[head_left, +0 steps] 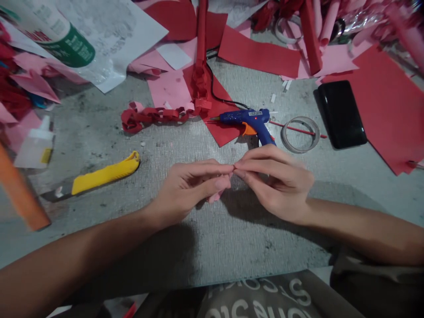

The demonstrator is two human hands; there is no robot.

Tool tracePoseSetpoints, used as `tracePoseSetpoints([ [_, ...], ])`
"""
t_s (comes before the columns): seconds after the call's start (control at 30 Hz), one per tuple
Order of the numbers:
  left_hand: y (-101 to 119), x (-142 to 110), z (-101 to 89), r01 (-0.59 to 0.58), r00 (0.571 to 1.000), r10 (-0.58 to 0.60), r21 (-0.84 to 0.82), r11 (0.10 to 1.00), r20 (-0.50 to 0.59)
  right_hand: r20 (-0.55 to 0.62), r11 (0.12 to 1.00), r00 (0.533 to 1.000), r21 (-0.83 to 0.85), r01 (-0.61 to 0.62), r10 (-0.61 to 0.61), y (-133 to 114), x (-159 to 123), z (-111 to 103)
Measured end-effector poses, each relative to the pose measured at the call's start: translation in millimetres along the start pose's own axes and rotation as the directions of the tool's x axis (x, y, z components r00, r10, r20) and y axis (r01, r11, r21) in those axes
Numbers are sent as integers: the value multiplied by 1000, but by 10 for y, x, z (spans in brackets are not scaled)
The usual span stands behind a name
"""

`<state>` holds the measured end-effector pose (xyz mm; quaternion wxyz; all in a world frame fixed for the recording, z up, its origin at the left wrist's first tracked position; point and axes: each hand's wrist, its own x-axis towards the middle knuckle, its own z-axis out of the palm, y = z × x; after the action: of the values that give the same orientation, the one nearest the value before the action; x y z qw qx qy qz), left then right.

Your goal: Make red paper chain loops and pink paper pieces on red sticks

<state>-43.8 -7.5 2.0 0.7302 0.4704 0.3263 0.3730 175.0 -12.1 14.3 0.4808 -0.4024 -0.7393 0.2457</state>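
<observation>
While two hands, left [188, 187] and right [274, 181], seemingly pinch one pink paper strip [217, 194], one glue gun [250, 121] lies near.

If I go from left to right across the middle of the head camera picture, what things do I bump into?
glue bottle → yellow cutter → left hand → right hand, both pinching a pink paper strip → tape ring → black phone

**Open floor near, clutter beyond**

Bare grey surface [212, 238] lies open from 3 through 6 to 9 o'clock. At 12, the glue gun [249, 121] and paper chain [155, 115] block; at 9, the yellow knife [99, 176]; at 2, the tape ring [300, 134].
</observation>
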Motion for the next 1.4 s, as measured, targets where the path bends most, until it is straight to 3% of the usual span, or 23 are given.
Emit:
tracePoseSetpoints([
  [0.23,11,10,-6,3,1000,-2,-39,999,15,-10,997,998,-29,-70,70,17,8,-2],
  [0.4,-42,-2,-41,-82,995,84,-43,996,53,18,997,998,-49,-57,58,7,3,9],
  [0.53,-26,-39,-38,-175,985,171,129,976,39,29,996,999,-89,-11,13,22,-11,16],
  [0.7,4,-55,-2,-311,950,287,404,860,120,21,992,999,-127,-22,25,47,-21,12],
  [0.83,-2,-57,18,-347,937,316,468,812,147,21,986,1000,-164,-3,7,41,-17,12],
  [1.0,21,-56,-6,-303,953,280,442,844,119,19,990,1000,-142,-13,16,40,-12,8],
  [1.2,-10,-73,-15,-189,982,176,237,953,73,8,996,999,-79,-43,44,49,-8,18],
  [1.4,-71,-61,-64,-178,983,181,180,967,0,-28,997,997,-36,-74,73,32,12,15],
])
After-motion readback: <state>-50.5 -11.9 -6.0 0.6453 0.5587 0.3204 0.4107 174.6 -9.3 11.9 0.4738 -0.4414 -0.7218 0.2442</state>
